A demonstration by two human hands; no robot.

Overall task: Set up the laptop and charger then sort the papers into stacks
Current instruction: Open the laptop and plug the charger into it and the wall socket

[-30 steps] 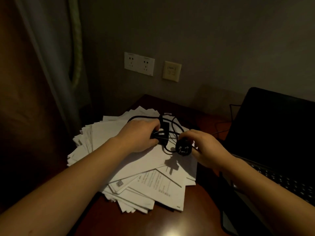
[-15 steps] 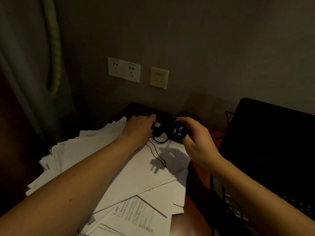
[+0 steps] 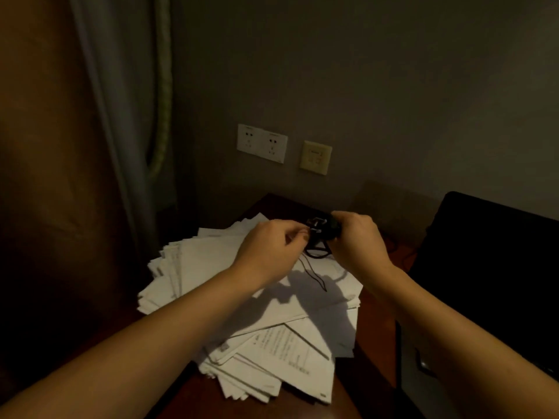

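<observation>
Plug lifted above papers | right hand grips it, left hand pinches its prong | cord half-hidden

Both arms are bare along their whole visible length, the left forearm at near left and the right forearm at near right; left hand and right hand are likewise uncovered
</observation>
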